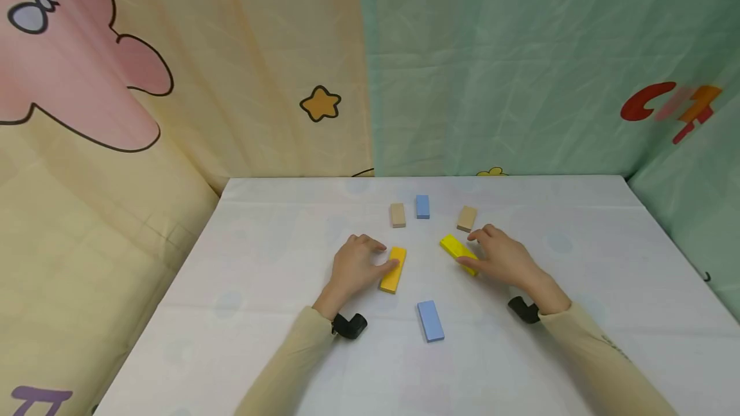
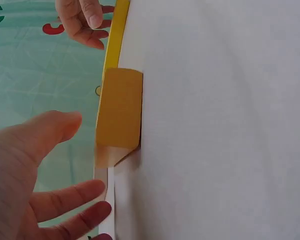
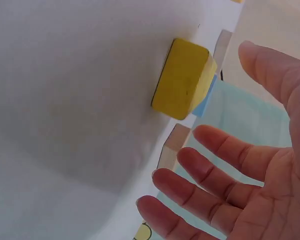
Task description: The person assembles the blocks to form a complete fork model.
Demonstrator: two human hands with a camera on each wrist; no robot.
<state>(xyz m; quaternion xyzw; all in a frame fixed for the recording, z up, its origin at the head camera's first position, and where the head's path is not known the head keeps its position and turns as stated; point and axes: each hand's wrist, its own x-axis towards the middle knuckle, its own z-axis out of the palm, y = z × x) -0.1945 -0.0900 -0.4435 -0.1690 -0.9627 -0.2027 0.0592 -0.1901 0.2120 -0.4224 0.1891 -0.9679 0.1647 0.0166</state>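
Observation:
My left hand point(image 1: 357, 266) hovers beside an orange-yellow block point(image 1: 390, 280), its thumb above the block in the head view. Seen from the left wrist, thumb and fingers are spread apart, with a gap to the block's end point(image 2: 120, 107). On the other side, my right hand point(image 1: 504, 258) is over the near end of a bright yellow block point(image 1: 452, 246). In the right wrist view its fingers point(image 3: 210, 195) are spread and the yellow block point(image 3: 182, 77) lies on the table, not gripped.
Farther back on the white-covered table point(image 1: 277, 236) lie two small wood-coloured blocks, one at left point(image 1: 397, 215) and one at right point(image 1: 467, 218), with a short blue block point(image 1: 422, 206) between them. A longer blue block point(image 1: 430, 321) lies nearer me. Printed curtains point(image 1: 491, 69) hang behind.

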